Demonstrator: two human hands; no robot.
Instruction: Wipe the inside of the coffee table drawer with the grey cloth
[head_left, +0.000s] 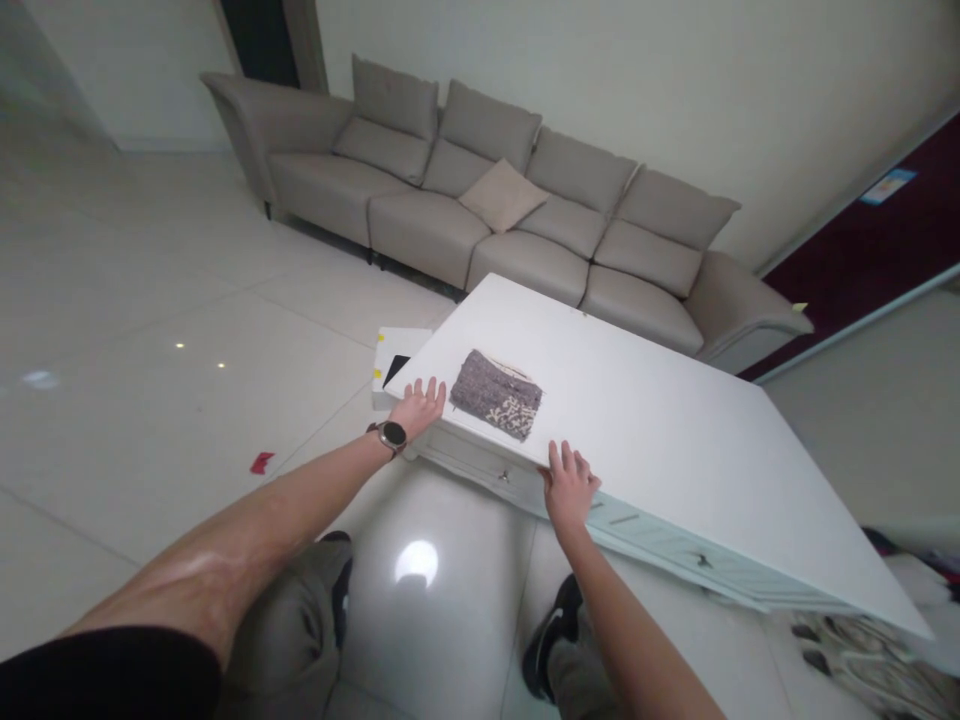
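A folded grey-purple cloth with a cream pattern on one corner lies flat on the white table, near its front edge. My left hand, with a watch on the wrist, rests at the table's front left corner, fingers spread on the top, just left of the cloth. Over the front edge to the right of the cloth lies my right hand, its fingers apart on the tabletop. Neither hand touches the cloth. The underside of each hand is hidden.
Drawers with small metal handles line the table's front. A white box with a dark item stands beyond its left corner. Behind is a long grey sofa with a beige cushion. A red scrap lies on the tiled floor.
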